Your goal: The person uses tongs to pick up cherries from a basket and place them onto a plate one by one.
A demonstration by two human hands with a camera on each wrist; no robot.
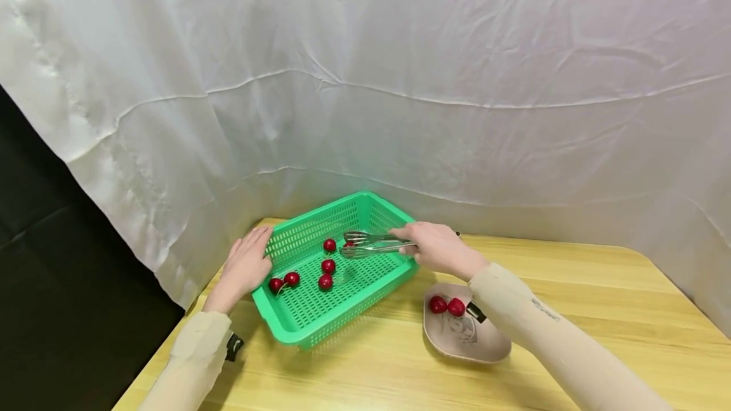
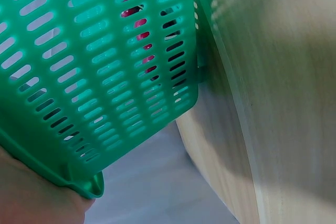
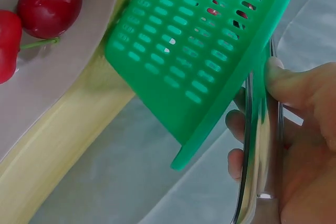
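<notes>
My right hand (image 1: pixel 436 246) holds metal tongs (image 1: pixel 377 248) by their arms, reaching over the right end of a green plastic basket (image 1: pixel 365 300). The tongs' two slotted heads stand apart inside the basket, right by a red cherry (image 1: pixel 349 245) that they partly hide. My left hand (image 1: pixel 245 265) rests on the basket's left rim, fingers fairly straight along it. Several more cherries lie on the basket floor, among them a cherry (image 1: pixel 329 245) near the tongs and a stemmed pair at the left. Through the wall slots, bits of red show in the left wrist view.
A beige dish (image 1: pixel 474 351) with a printed figure stands at the right, under my right forearm. Two cherries (image 1: pixel 447 306) with stems lie in it. The wooden table (image 1: pixel 588 284) bears everything, and a pale curtain (image 1: pixel 400 144) hangs along its back and left.
</notes>
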